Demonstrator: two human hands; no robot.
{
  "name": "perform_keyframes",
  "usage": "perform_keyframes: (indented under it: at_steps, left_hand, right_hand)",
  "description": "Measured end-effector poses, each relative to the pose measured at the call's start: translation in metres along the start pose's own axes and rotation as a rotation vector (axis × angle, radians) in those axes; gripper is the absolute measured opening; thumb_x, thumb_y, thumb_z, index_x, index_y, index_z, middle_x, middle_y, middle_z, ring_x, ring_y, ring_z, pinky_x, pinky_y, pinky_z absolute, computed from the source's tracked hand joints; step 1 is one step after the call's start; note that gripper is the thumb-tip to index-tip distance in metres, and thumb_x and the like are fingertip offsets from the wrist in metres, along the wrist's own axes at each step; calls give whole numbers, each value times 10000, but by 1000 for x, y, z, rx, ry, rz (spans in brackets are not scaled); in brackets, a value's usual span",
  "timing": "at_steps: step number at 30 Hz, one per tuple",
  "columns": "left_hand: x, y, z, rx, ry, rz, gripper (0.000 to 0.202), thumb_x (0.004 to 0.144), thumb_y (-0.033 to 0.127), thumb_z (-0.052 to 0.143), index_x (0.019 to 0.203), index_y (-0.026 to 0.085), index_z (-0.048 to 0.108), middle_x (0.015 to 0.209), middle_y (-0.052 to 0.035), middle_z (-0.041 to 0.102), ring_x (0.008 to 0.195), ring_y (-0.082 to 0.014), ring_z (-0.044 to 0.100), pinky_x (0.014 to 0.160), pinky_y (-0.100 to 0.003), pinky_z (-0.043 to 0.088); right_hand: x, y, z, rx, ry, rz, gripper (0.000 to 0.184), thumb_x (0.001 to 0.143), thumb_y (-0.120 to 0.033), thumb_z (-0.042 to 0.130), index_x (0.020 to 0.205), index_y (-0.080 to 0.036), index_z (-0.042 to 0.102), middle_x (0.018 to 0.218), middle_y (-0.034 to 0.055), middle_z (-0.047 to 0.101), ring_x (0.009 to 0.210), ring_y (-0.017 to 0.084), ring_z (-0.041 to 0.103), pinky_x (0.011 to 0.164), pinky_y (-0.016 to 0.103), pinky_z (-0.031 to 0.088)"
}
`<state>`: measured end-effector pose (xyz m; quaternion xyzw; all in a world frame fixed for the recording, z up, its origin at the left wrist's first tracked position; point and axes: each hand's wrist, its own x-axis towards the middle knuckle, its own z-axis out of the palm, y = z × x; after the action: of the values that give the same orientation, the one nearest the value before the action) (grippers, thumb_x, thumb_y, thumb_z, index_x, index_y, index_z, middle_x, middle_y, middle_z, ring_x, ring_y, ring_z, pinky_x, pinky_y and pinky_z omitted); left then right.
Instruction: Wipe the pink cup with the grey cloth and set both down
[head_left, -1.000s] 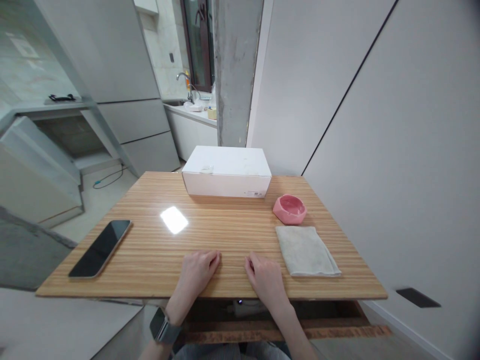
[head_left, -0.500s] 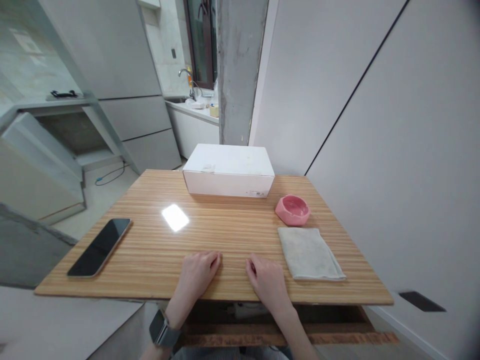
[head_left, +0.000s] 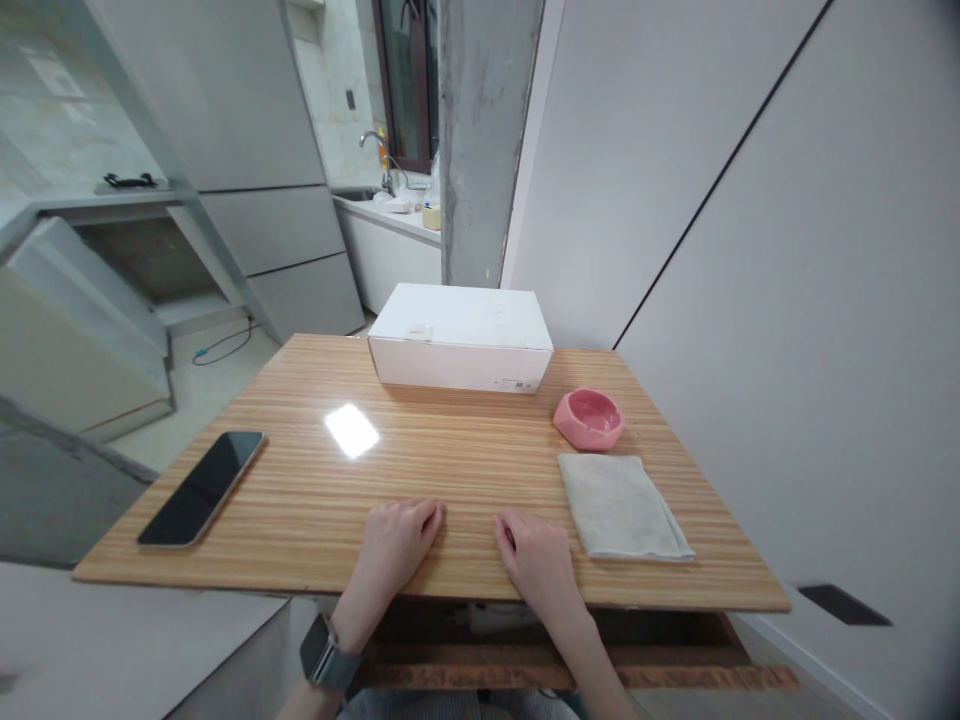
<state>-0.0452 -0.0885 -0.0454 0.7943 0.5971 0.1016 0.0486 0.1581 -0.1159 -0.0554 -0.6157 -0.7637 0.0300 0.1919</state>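
My left hand [head_left: 399, 540] rests in a loose fist on the wooden table [head_left: 450, 460] close to its front edge, with a smartwatch [head_left: 328, 652] on the wrist. To its right, a short gap away, my right hand [head_left: 534, 550] lies curled the same way. No object shows in either fist. Just right of my right hand lies a folded grey cloth [head_left: 624, 506]. Behind the cloth stands a pink bowl [head_left: 589, 420] with an angular rim. A smartphone [head_left: 202, 490] lies screen up at the table's left side, apart from my left hand.
A closed white box [head_left: 461, 340] stands at the table's back edge. Below the front edge an open drawer [head_left: 660, 640] juts toward me. A pale wall [head_left: 750, 250] borders the right side. Beyond the table are a concrete pillar [head_left: 484, 150] and a sink counter [head_left: 390, 225].
The view has shifted very slightly. Both hands and all the things on the table stay where they were.
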Motion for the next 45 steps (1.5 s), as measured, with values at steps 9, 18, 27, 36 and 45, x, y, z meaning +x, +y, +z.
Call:
perform_keyframes:
  at_steps: [9,18,27,36,45]
  left_hand:
    - [-2,-3,-1,-43,18,59,412,940,338,378,658,226,656,704,-28,712,670,-173,652,570,-290,268]
    - [-1,-3,-1,-44,-4,75,438,945,343,361,645,224,657,690,-31,712,649,-166,641,562,-285,252]
    - [-2,-2,1,-42,-7,35,450,941,356,361,643,226,673,701,-42,720,661,-176,649,564,-283,270]
    - [-2,1,-5,-46,-35,16,468,943,359,339,656,219,680,716,-57,725,670,-191,659,557,-295,274]
    - [-1,1,-5,-14,-55,30,457,952,360,329,683,232,676,734,-42,727,697,-194,666,566,-283,282]
  right_hand:
    - [0,0,-2,22,-30,-3,275,942,-211,402,705,-205,543,698,-2,655,635,134,588,593,273,235]
    - [0,0,-2,16,-26,7,267,940,-217,407,712,-207,546,670,-11,642,604,128,577,585,271,233]
    - [0,0,-1,21,-7,6,269,936,-212,409,699,-207,535,659,-16,636,600,125,573,585,264,241]
    - [0,0,-1,12,17,-11,268,933,-205,412,695,-204,534,646,-10,633,586,124,576,575,273,238]
    - [0,0,-1,1,2,6,265,930,-207,424,688,-206,533,648,-14,633,590,129,579,576,278,239]
